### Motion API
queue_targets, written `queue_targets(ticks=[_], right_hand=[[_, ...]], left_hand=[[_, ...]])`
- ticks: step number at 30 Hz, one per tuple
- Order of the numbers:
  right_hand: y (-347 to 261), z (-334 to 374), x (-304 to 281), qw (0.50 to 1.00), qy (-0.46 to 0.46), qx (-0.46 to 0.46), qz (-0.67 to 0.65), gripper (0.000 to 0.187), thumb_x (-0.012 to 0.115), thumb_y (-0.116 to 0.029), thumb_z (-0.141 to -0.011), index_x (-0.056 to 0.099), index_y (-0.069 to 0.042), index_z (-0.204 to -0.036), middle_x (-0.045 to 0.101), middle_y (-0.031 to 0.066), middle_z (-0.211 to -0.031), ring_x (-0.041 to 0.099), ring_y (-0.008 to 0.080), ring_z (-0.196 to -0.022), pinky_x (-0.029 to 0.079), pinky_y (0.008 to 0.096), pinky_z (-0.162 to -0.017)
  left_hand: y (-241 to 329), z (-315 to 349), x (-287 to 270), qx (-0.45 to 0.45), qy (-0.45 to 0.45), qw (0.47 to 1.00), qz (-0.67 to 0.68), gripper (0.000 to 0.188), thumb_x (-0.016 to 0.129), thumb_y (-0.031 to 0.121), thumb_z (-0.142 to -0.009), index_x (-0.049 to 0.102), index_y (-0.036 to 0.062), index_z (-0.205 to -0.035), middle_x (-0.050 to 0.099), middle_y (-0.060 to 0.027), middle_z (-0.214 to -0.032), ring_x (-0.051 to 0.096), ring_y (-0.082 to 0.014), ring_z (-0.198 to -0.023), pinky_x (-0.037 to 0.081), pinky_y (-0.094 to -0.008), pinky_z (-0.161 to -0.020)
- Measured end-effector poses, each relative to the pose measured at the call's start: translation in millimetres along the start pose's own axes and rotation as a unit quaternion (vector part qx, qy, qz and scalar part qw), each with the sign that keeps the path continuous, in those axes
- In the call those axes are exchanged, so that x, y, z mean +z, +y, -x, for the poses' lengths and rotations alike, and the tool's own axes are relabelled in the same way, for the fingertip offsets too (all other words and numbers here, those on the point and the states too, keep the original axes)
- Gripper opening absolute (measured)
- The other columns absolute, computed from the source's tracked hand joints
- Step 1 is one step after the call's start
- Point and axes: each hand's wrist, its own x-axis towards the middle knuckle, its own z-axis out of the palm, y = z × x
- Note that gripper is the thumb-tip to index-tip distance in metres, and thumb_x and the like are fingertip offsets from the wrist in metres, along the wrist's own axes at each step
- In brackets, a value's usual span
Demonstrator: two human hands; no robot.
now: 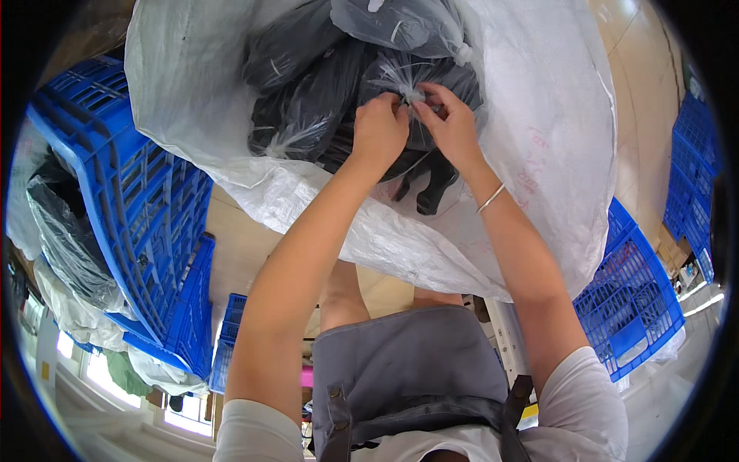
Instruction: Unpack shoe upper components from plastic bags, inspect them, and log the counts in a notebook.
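A big white woven sack (566, 154) gapes in front of me, with several clear plastic bags of dark goods inside. Both my hands reach into its mouth. My left hand (381, 131) pinches the gathered neck of one clear plastic bag (396, 73) from the left. From the right, my right hand (449, 123) pinches the same neck, thumb and forefinger close together. Whether the neck is knotted or held by a tie is too small to tell. Below my hands lies a loose black item (436, 185). Another knotted bag (300, 115) rests to the left.
Blue plastic crates (115, 177) stand stacked on the left, beside a dark plastic-wrapped bundle (73, 239). At the right is another blue crate (631, 300), with more blue crates (693, 169) farther off. A grey apron (408, 354) covers my lap. Tan floor (639, 85) shows beyond the sack.
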Motion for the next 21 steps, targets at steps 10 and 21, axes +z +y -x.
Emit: queue_targets(ticks=[10, 21], right_hand=[[9.2, -10.2, -14.8, 0.954, -0.090, 0.152, -0.241, 0.013, 0.052, -0.013, -0.089, 0.054, -0.001, -0.093, 0.063, 0.0050, -0.078, 0.058, 0.0094, -0.066, 0.046, 0.0222, -0.058], [22.9, -27.4, -11.3, 0.987, 0.025, 0.103, -0.120, 0.010, 0.055, -0.009, -0.086, 0.056, 0.001, -0.089, 0.061, 0.0061, -0.074, 0.061, 0.0118, -0.068, 0.049, 0.0237, -0.054]], left_hand=[[-12.5, -10.5, 20.5, -0.115, -0.037, 0.982, 0.148, 0.023, 0.063, 0.017, -0.077, 0.066, 0.0014, -0.094, 0.067, -0.0119, -0.084, 0.065, -0.0191, -0.076, 0.048, -0.0287, -0.071], [-11.2, -25.2, 22.9, -0.101, -0.126, 0.980, 0.114, 0.022, 0.066, 0.017, -0.073, 0.066, 0.0022, -0.089, 0.067, -0.0076, -0.080, 0.061, -0.0158, -0.070, 0.047, -0.0272, -0.067]])
